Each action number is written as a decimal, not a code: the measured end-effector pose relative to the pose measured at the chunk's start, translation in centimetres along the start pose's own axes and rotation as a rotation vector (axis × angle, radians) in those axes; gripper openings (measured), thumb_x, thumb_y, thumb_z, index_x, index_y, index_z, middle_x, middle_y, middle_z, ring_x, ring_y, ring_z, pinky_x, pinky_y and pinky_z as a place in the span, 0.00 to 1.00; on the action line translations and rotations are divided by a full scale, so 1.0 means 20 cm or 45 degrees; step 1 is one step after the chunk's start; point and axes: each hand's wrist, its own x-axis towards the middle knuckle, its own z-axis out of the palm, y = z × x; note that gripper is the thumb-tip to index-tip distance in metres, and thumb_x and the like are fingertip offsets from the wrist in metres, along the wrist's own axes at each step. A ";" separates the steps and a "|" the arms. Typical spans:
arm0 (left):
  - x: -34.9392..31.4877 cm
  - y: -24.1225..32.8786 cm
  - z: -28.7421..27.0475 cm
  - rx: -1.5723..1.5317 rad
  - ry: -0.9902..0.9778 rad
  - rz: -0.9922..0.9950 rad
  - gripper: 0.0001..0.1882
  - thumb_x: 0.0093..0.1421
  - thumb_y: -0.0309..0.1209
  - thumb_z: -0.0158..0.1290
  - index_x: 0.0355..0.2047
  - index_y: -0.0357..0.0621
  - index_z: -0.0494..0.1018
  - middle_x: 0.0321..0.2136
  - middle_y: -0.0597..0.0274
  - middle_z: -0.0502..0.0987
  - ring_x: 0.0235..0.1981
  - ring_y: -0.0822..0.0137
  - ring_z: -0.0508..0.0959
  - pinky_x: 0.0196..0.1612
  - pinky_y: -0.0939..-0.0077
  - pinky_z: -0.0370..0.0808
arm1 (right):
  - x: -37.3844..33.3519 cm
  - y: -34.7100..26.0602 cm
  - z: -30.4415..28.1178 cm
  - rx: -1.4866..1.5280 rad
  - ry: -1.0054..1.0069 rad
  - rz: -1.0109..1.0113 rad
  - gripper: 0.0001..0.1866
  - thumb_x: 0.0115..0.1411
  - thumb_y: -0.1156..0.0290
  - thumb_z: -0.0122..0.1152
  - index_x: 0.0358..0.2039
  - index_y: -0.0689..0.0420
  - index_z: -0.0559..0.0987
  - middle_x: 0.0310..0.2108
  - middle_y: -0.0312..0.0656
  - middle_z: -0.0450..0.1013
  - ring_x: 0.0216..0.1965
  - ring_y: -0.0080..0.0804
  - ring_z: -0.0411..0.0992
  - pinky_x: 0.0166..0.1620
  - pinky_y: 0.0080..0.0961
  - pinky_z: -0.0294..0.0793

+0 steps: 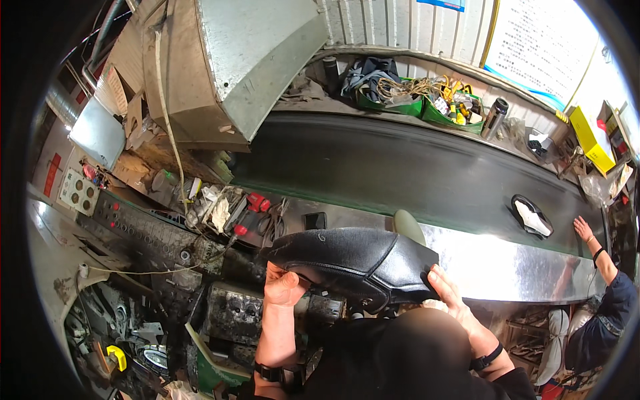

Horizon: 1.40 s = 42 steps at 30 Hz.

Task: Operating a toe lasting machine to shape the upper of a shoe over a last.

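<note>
Left hand (285,287) is gripping the left end of a glossy black, curved, leather-like piece (337,259) raised before the long dark belt (373,163); right hand (453,299) is clasping its right end. Uneven pressure could be causing creases.

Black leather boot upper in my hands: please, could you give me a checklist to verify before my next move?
1. Black leather boot upper, left end gripped by left hand: ok.
2. Right end held by right hand: ok.
3. Metal ledge free of loose things: not ok, phone lies there.
4. Co-worker's hand apart from the upper: ok, far right.
5. Conveyor belt stopped: cannot tell.
</note>
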 end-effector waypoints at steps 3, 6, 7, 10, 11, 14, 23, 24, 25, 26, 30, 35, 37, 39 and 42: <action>0.01 0.01 0.05 -0.095 0.027 0.064 0.30 0.52 0.29 0.67 0.56 0.37 0.75 0.56 0.46 0.76 0.58 0.47 0.75 0.64 0.47 0.68 | 0.01 -0.01 -0.01 -0.028 0.013 -0.037 0.20 0.57 0.71 0.69 0.51 0.42 0.80 0.63 0.55 0.66 0.62 0.57 0.67 0.61 0.50 0.72; 0.01 0.02 0.02 -0.113 0.023 0.064 0.29 0.51 0.28 0.67 0.55 0.37 0.75 0.55 0.47 0.77 0.58 0.47 0.75 0.64 0.46 0.68 | 0.02 -0.04 -0.04 -0.059 -0.041 -0.062 0.18 0.64 0.68 0.60 0.54 0.37 0.78 0.63 0.51 0.67 0.65 0.53 0.64 0.65 0.48 0.67; 0.01 0.02 0.02 -0.111 0.023 0.068 0.29 0.51 0.28 0.67 0.55 0.37 0.75 0.55 0.47 0.77 0.58 0.47 0.75 0.64 0.46 0.68 | 0.02 -0.04 -0.04 -0.058 -0.040 -0.065 0.18 0.64 0.68 0.60 0.54 0.37 0.78 0.63 0.51 0.67 0.65 0.53 0.64 0.65 0.48 0.67; 0.00 0.01 0.02 -0.128 0.037 0.082 0.28 0.51 0.28 0.67 0.54 0.37 0.76 0.54 0.47 0.78 0.57 0.47 0.76 0.64 0.46 0.67 | 0.02 -0.05 -0.05 -0.070 -0.027 -0.083 0.17 0.68 0.68 0.53 0.55 0.35 0.77 0.63 0.49 0.67 0.66 0.53 0.63 0.67 0.49 0.64; 0.00 0.01 0.01 -0.136 0.035 0.077 0.27 0.51 0.27 0.67 0.53 0.37 0.77 0.54 0.48 0.78 0.57 0.47 0.76 0.64 0.46 0.67 | 0.03 -0.05 -0.04 -0.070 -0.025 -0.086 0.17 0.68 0.68 0.53 0.55 0.35 0.77 0.63 0.49 0.67 0.66 0.53 0.63 0.67 0.49 0.64; 0.00 0.01 0.00 -0.123 0.021 0.086 0.28 0.52 0.29 0.67 0.54 0.38 0.76 0.54 0.49 0.78 0.58 0.47 0.76 0.64 0.46 0.67 | 0.07 -0.06 -0.04 -0.115 -0.013 -0.124 0.18 0.67 0.70 0.55 0.55 0.36 0.77 0.63 0.49 0.67 0.66 0.53 0.64 0.67 0.50 0.64; 0.11 -0.16 0.16 -0.422 -0.145 -0.155 0.44 0.57 0.42 0.66 0.69 0.47 0.57 0.66 0.54 0.65 0.66 0.48 0.65 0.68 0.38 0.60 | 0.36 -0.09 0.07 0.915 0.246 0.846 0.41 0.55 0.80 0.74 0.66 0.69 0.61 0.62 0.55 0.67 0.61 0.38 0.70 0.63 0.31 0.69; 0.12 -0.17 0.22 -0.157 -0.165 -0.168 0.43 0.57 0.39 0.66 0.69 0.47 0.58 0.65 0.52 0.66 0.66 0.48 0.66 0.68 0.38 0.60 | 0.36 -0.08 0.08 0.986 0.251 0.888 0.43 0.55 0.80 0.74 0.67 0.67 0.59 0.63 0.55 0.67 0.61 0.37 0.69 0.63 0.31 0.69; 0.13 -0.18 0.26 0.107 -0.188 -0.177 0.42 0.57 0.37 0.66 0.68 0.46 0.58 0.64 0.51 0.67 0.65 0.48 0.67 0.68 0.37 0.60 | 0.36 -0.06 0.07 1.058 0.257 0.930 0.45 0.55 0.81 0.74 0.68 0.66 0.57 0.63 0.55 0.66 0.61 0.35 0.69 0.63 0.30 0.69; 0.11 -0.20 0.23 0.150 -0.061 -0.162 0.38 0.59 0.28 0.64 0.67 0.44 0.59 0.61 0.50 0.70 0.63 0.49 0.69 0.67 0.40 0.62 | 0.38 -0.05 0.05 0.992 0.177 0.953 0.45 0.55 0.79 0.74 0.69 0.61 0.58 0.65 0.52 0.64 0.62 0.35 0.68 0.62 0.32 0.70; 0.20 -0.13 0.31 0.101 0.159 -0.198 0.23 0.66 0.24 0.53 0.61 0.36 0.65 0.56 0.51 0.74 0.58 0.53 0.74 0.63 0.54 0.70 | 0.51 0.06 -0.06 0.922 -0.028 0.949 0.45 0.58 0.68 0.74 0.69 0.63 0.58 0.62 0.48 0.70 0.58 0.33 0.71 0.60 0.35 0.73; 0.26 -0.11 0.42 -0.069 0.237 -0.198 0.21 0.66 0.23 0.53 0.59 0.37 0.67 0.54 0.54 0.75 0.57 0.56 0.75 0.62 0.55 0.71 | 0.53 0.17 -0.13 1.051 -0.128 0.982 0.42 0.59 0.69 0.72 0.69 0.62 0.60 0.57 0.50 0.73 0.55 0.33 0.73 0.57 0.32 0.76; 0.25 -0.11 0.41 -0.052 0.197 -0.169 0.23 0.67 0.25 0.53 0.61 0.39 0.66 0.57 0.55 0.74 0.60 0.56 0.73 0.64 0.55 0.69 | 0.52 0.16 -0.13 1.150 -0.104 1.087 0.42 0.60 0.70 0.71 0.69 0.61 0.59 0.58 0.49 0.73 0.55 0.32 0.73 0.57 0.32 0.76; 0.22 -0.14 0.38 -0.037 0.120 -0.140 0.24 0.65 0.24 0.54 0.62 0.40 0.65 0.58 0.55 0.73 0.61 0.57 0.71 0.65 0.54 0.68 | 0.52 0.12 -0.13 1.251 -0.064 1.111 0.43 0.60 0.72 0.71 0.70 0.60 0.57 0.60 0.48 0.71 0.58 0.34 0.71 0.59 0.34 0.74; 0.11 -0.15 0.22 0.045 -0.010 -0.067 0.24 0.62 0.21 0.57 0.59 0.40 0.70 0.53 0.54 0.77 0.56 0.55 0.76 0.64 0.49 0.68 | 0.50 0.04 -0.11 1.136 0.083 1.021 0.41 0.59 0.80 0.69 0.69 0.63 0.57 0.64 0.52 0.65 0.60 0.36 0.69 0.59 0.33 0.73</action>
